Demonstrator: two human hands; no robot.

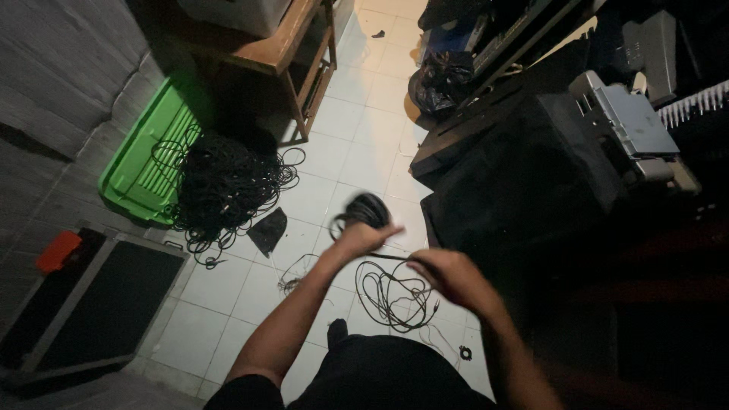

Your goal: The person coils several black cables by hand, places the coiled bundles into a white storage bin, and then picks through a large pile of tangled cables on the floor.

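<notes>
My left hand point(363, 238) is closed around a coiled bundle of black cable point(364, 209), held over the tiled floor. A straight stretch of the same cable runs from that coil to my right hand point(444, 272), which pinches it. Below both hands, loose loops of the black cable point(395, 296) lie spread on the white tiles. Both hands are blurred by motion.
A large tangled heap of black cables point(224, 186) lies partly on a green plastic lid point(144, 163). A wooden table point(277, 49) stands behind it. A black flat case point(99, 304) with an orange item lies at left. Dark equipment boxes point(524, 167) crowd the right side.
</notes>
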